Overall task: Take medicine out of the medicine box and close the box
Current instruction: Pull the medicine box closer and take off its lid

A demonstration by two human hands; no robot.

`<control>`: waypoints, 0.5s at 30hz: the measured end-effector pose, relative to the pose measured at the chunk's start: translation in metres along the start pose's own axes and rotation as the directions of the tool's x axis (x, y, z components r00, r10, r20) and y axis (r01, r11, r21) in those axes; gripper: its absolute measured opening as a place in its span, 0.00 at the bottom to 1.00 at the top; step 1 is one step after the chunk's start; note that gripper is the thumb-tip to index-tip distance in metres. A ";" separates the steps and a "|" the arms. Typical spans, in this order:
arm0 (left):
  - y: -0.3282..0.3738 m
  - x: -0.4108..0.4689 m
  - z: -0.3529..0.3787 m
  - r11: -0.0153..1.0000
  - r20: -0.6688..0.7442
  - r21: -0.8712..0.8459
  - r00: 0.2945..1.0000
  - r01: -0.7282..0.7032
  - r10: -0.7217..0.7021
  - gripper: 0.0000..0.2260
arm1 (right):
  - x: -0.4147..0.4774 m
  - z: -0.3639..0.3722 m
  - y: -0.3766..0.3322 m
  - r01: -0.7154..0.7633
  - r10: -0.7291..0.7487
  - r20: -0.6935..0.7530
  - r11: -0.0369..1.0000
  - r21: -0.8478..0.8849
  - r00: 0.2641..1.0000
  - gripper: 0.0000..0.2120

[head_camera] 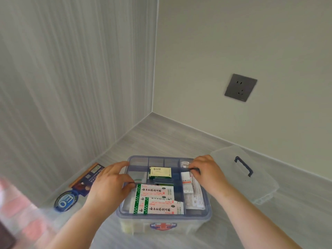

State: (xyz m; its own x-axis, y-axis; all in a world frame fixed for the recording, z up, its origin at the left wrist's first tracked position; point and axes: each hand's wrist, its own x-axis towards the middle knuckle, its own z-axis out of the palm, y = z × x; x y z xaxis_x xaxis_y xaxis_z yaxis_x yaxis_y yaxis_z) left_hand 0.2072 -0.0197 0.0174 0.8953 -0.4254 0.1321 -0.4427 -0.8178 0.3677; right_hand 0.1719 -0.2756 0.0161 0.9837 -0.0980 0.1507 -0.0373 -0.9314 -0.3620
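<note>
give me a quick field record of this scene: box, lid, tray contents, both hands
box: medicine box, clear with blue rim, open, on grey surface
lid: clear lid with blue handle, lying right of the box
tray contents: two green-and-white boxes, small yellow-green box, white packets
left hand: left hand on tray's left edge
right hand: right hand on tray's right rear edge

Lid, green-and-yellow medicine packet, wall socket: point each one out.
lid (pixel 233 159), head view, on the clear top panel left of its blue handle.
green-and-yellow medicine packet (pixel 160 172), head view, on the middle of its yellow face.
wall socket (pixel 240 87), head view, on the grey faceplate's centre.
</note>
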 end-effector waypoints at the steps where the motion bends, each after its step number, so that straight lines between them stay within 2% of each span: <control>1: -0.001 0.000 0.000 1.000 -0.001 -0.010 1.000 0.000 0.000 0.08 | 0.000 0.000 0.000 -0.005 0.005 -0.004 1.000 0.006 1.000 0.11; 8: 0.003 0.014 -0.018 0.998 0.117 0.036 0.992 -0.058 0.054 0.10 | 0.007 -0.013 0.001 -0.014 0.011 0.077 0.999 0.047 0.997 0.10; 12: 0.004 0.022 -0.034 0.998 0.096 0.021 0.994 -0.059 0.057 0.08 | 0.017 -0.024 -0.001 -0.001 -0.003 0.042 0.996 0.094 0.999 0.08; 15: 0.002 0.040 -0.047 0.995 0.024 -0.005 0.995 -0.097 0.097 0.07 | 0.032 -0.041 -0.003 0.016 -0.017 0.009 0.994 0.108 1.000 0.06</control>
State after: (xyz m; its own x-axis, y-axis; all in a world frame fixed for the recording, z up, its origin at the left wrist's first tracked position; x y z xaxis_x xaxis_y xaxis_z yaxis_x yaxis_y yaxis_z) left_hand 0.2441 -0.0203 0.0671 0.8466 -0.5121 0.1451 -0.5275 -0.7704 0.3581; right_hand 0.1965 -0.2904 0.0595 0.9857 -0.0789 0.1490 -0.0023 -0.8898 -0.4564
